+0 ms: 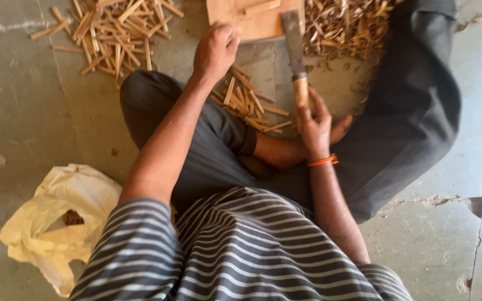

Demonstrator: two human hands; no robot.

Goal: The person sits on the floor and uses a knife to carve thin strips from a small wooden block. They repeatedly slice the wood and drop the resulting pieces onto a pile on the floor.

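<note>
A: Cleaver sits blade-up toward the wooden board, flat steel blade over bare floor, wooden grip at the bottom. Right hand is wrapped round the grip, fingers closed on it. Orange thread band on that wrist.

B: Left?

A: Left hand is at the board's near edge, fingers curled in. Can't tell if it pinches a stick or just steadies the board; knuckles block the view.

B: Surroundings, big to small.

A: Concrete floor, cracked. Person sits cross-legged in dark trousers and a striped shirt. Crumpled pale plastic bag lower left. Heap of split sticks upper left, shavings pile upper right, smaller stick bundle between the knees, one loose stick on the board.

B: Technique note?

A: My read: keep the grip firm near the blade end for control, left fingers well back from the edge, strike over the board rather than the floor.

B: Blind spots?

A: Board's far end and both piles run off the top. Cutting edge not readable. Bag contents only a dark patch.
</note>
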